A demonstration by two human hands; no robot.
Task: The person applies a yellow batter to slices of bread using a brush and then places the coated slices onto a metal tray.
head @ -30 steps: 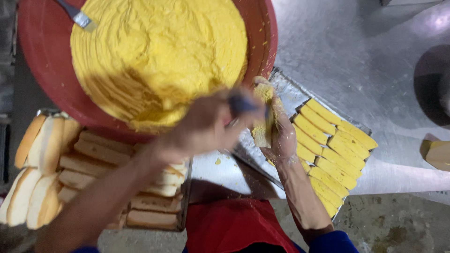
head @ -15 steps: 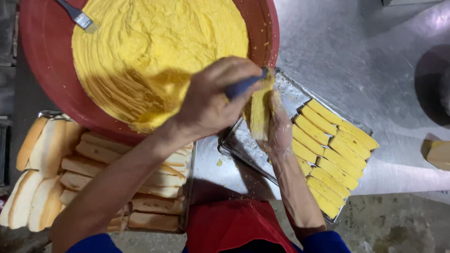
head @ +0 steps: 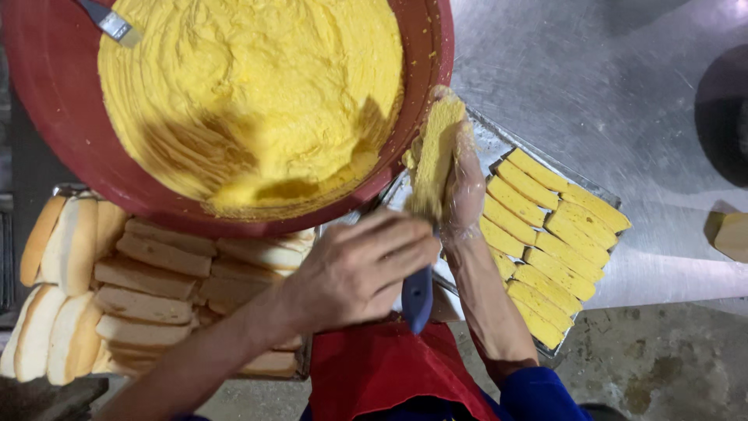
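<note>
My right hand [head: 466,191], in a thin clear glove, holds a bread slice [head: 435,156] covered in yellow spread, standing on edge against the rim of a big red bowl [head: 47,86]. The bowl is full of thick yellow spread [head: 249,93]. My left hand [head: 358,273] grips a knife by its blue handle [head: 418,300], just below the slice and close to my red apron; the blade is hidden behind the hand and slice. Right of my right hand, rows of coated slices [head: 545,234] lie on a metal tray [head: 499,129].
Plain bread slices [head: 148,273] and pale buns [head: 62,249] fill a tray at lower left, partly under the bowl. A metal utensil [head: 109,19] rests in the spread at the top left. The steel table [head: 608,78] stretches to the right, with a tan object [head: 732,234] at its edge.
My left hand has drawn the knife down off the slice toward my body. My right hand has lifted the coated slice up against the bowl's rim.
</note>
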